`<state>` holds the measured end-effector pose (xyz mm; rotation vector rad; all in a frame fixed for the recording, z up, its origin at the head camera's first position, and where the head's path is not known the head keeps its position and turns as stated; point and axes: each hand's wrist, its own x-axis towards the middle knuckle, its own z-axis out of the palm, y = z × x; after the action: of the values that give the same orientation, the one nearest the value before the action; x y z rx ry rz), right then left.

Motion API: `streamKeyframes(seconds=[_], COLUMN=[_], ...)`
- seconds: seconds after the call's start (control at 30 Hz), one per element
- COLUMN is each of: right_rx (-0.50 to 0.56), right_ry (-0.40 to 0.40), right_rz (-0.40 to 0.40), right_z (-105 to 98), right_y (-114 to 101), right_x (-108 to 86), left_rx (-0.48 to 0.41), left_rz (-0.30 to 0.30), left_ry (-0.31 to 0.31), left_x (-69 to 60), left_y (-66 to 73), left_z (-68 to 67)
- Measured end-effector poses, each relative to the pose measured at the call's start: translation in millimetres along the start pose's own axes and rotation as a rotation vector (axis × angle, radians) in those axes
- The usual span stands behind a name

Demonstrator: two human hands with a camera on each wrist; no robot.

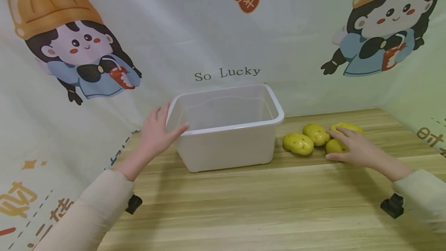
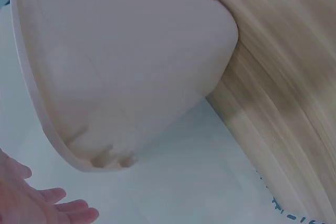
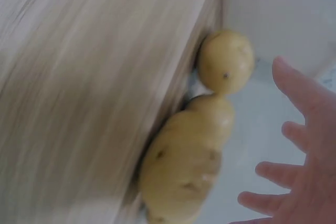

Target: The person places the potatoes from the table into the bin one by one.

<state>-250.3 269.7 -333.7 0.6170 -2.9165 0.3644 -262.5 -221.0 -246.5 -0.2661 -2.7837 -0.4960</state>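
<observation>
A white plastic bin (image 1: 226, 146) stands on the wooden table; its inside looks bare. At its left end is my left hand (image 1: 156, 133), fingers spread by the rim; in the left wrist view the hand (image 2: 42, 203) shows beside the bin's rim (image 2: 39, 108). Several yellow potatoes lie to the right of the bin, among them one nearest it (image 1: 298, 144) and one behind (image 1: 316, 134). My right hand (image 1: 355, 148) hovers with spread fingers over the rightmost potatoes, partly hiding them. In the right wrist view the hand (image 3: 302, 156) holds nothing beside a large potato (image 3: 181, 169).
A wooden table (image 1: 244, 208) extends in front of the bin. A pale cloth (image 1: 195, 23) with cartoon figures and lettering hangs behind and at both sides. Small black objects (image 1: 134, 204) show at both wrists.
</observation>
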Motion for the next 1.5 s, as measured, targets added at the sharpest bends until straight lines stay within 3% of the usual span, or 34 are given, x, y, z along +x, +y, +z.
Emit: streamKeyframes(seconds=[0.3, 0.47, 0.63, 0.83, 0.97, 1.27, 1.5], right_rx=[0.043, 0.065, 0.096, 0.099, 0.155, 0.299, 0.427], right_ry=[-0.023, -0.058, -0.076, -0.050, -0.050, -0.114, -0.144], right_rz=[0.029, 0.053, 0.059, 0.041, 0.036, 0.131, 0.203], right_z=[8, 9, 10, 14, 17, 20, 24], right_y=[28, 35, 40, 47, 51, 55, 55], right_x=[-4.8, -4.1, -3.0, -0.4, 2.0, 4.5, 2.6], left_rx=[-0.092, -0.184, -0.208, -0.239, -0.292, -0.445, -0.450], left_rz=[-0.098, -0.130, -0.139, -0.149, -0.164, -0.199, -0.189], left_ry=[-0.096, -0.098, -0.096, -0.058, -0.030, 0.037, 0.120], left_x=[20.2, 24.0, 23.6, 20.9, 17.5, 8.1, 7.1], left_y=[-4.4, -10.3, -13.1, -13.7, -15.8, -24.5, -25.0], left_z=[-3.0, 10.0, 23.4, 29.8, 31.4, 39.3, 46.5])
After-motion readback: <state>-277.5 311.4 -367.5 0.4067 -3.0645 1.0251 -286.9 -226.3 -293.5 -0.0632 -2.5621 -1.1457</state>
